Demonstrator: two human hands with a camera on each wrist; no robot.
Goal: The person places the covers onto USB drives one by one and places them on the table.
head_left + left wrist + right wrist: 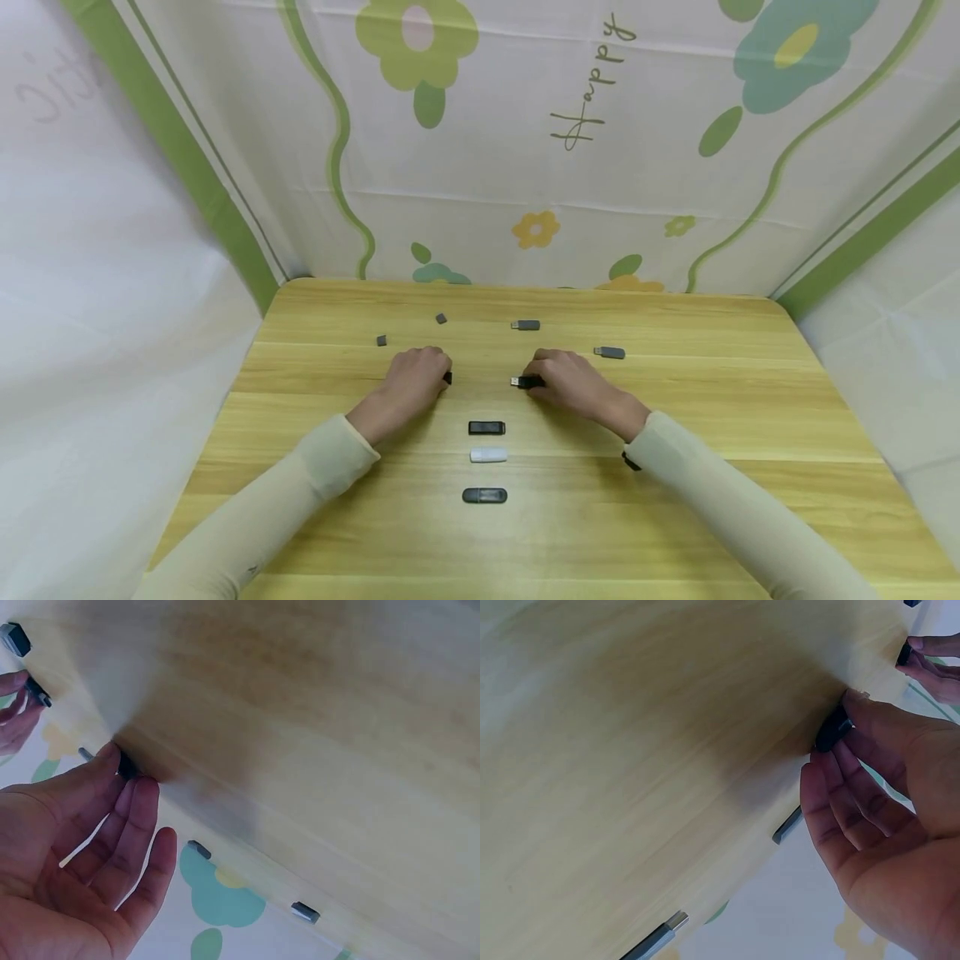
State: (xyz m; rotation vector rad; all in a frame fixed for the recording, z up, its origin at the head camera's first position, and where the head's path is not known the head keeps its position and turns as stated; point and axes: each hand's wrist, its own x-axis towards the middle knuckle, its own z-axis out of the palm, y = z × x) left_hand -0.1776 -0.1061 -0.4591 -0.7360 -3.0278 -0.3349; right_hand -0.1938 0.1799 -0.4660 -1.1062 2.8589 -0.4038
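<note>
Between the thumb and fingertips of my left hand [415, 381] is a small black cap [127, 763], close over the wooden table [480, 546]. My right hand [567, 382] pinches a black USB flash drive [835, 729] by its body. The drive's bare metal plug [515, 382] points left, toward the cap, with a gap between the two. Much of the cap and the drive's rear end are hidden by fingers in the head view.
Beyond the hands lie two grey USB drives [528, 325] [612, 352] with bare plugs and two small grey caps [441, 318] [382, 340]. Nearer are a black drive [487, 428], a white drive [488, 455] and a dark rounded drive [484, 496]. A flowered curtain [480, 167] hangs behind.
</note>
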